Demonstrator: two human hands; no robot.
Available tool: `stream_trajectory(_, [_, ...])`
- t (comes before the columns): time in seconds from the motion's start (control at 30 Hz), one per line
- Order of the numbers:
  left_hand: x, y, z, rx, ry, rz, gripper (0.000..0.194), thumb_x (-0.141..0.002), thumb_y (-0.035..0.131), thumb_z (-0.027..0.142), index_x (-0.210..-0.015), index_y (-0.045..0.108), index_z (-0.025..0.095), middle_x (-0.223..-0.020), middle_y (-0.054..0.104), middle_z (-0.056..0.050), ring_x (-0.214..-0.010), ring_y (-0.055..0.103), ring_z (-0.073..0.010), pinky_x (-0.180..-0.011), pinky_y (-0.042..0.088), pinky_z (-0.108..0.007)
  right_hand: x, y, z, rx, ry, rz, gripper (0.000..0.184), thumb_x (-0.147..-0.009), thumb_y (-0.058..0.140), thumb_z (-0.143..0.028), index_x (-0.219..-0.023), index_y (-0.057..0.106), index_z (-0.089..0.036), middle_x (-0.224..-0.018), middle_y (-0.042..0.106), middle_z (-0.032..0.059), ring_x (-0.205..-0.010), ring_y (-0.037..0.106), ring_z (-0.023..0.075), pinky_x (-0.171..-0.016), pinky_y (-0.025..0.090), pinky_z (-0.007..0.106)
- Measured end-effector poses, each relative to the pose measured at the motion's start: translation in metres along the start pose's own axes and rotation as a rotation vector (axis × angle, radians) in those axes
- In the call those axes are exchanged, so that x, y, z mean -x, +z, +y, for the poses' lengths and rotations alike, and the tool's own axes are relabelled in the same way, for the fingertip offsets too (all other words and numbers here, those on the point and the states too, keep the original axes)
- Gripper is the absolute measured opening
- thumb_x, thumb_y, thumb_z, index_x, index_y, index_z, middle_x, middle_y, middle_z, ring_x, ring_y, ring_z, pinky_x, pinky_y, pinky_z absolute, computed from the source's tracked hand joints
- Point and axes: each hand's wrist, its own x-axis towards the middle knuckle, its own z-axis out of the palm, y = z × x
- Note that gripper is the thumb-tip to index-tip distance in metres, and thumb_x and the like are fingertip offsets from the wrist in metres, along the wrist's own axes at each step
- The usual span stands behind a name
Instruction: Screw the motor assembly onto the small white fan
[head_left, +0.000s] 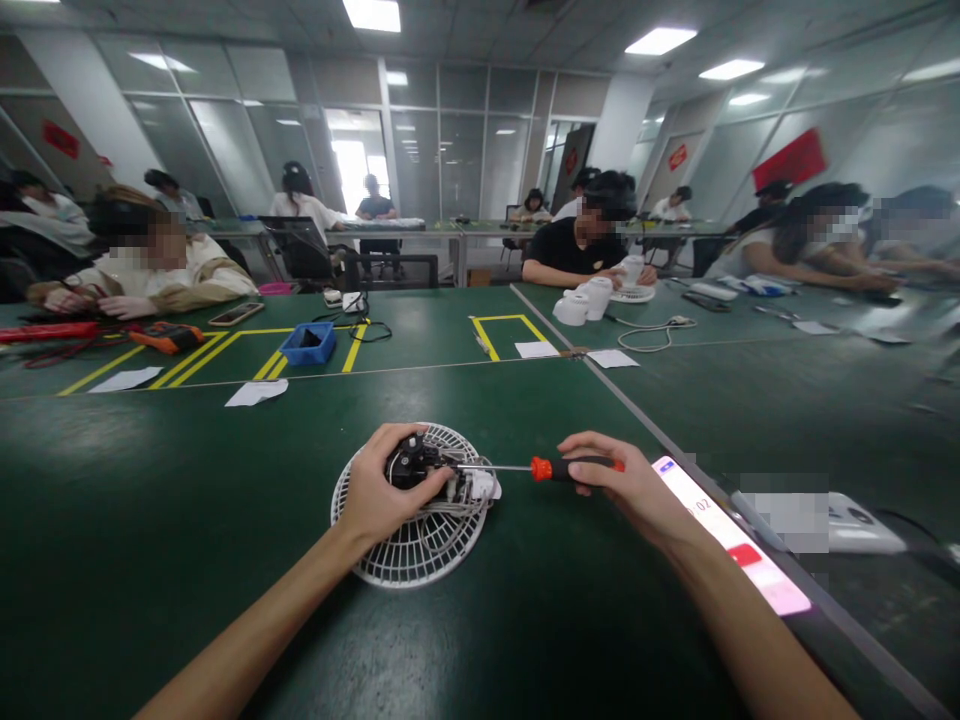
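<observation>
A round white fan grille [409,560] lies on the green table, with a black fan motor [406,462] and a bundle of white cable on top of it. My left hand [380,487] is wrapped round the motor, its thumb reaching toward the shaft side. In my right hand [611,478] is a screwdriver [559,468] with a red and black handle, held level. Its shank points left and the tip meets the motor's right side; the exact contact point is too small to make out. A white plastic part [484,486] sits beside the tip.
A lit phone [731,535] lies right of my right hand, with a white device [847,525] beyond it. Farther back are a blue bin [308,343], paper slips [256,392], an orange-black meter [166,337] and white fan parts [585,300]. Several people sit around the tables.
</observation>
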Motion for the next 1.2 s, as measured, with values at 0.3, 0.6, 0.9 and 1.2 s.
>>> stream_trajectory(0.3, [0.0,0.0,-0.002,0.019,-0.007,0.001,0.041,-0.078,0.079,0.041,-0.112,0.066,0.022,-0.107,0.071,-0.006,-0.098,0.068,-0.0233,-0.091,0.058,-0.045,0.002,-0.003,-0.003,-0.026,0.03,0.004,0.045,-0.063,0.09,-0.04,-0.098,0.07,-0.02,-0.085,0.071,0.0022,-0.065,0.06,0.0151,-0.061,0.05,0.029])
stream_trajectory(0.6, [0.0,0.0,-0.001,0.011,-0.005,-0.003,0.04,-0.078,0.079,0.039,-0.111,0.066,0.022,-0.105,0.071,-0.006,-0.095,0.068,-0.0223,-0.09,0.058,-0.044,-0.004,-0.005,0.007,-0.311,-0.04,0.196,0.063,-0.061,0.09,-0.035,-0.117,0.063,-0.031,-0.092,0.066,-0.0011,-0.088,0.066,0.0218,-0.08,0.056,0.037])
stream_trajectory(0.9, [0.0,0.001,-0.001,0.012,0.004,-0.013,0.04,-0.078,0.077,0.036,-0.113,0.065,0.023,-0.106,0.07,-0.005,-0.095,0.068,-0.0222,-0.089,0.058,-0.041,-0.015,0.02,0.026,-0.334,0.004,0.265,0.052,-0.071,0.085,-0.053,-0.106,0.057,-0.028,-0.084,0.067,0.0006,-0.082,0.07,0.0244,-0.074,0.059,0.039])
stream_trajectory(1.2, [0.001,0.002,-0.001,0.008,0.024,-0.022,0.04,-0.078,0.075,0.031,-0.115,0.064,0.023,-0.106,0.069,-0.004,-0.095,0.067,-0.0217,-0.089,0.056,-0.039,-0.01,0.059,0.055,0.718,-0.262,0.174,0.044,-0.093,0.06,-0.037,-0.136,0.057,-0.026,-0.104,0.066,0.0092,-0.096,0.061,0.0301,-0.089,0.05,0.048])
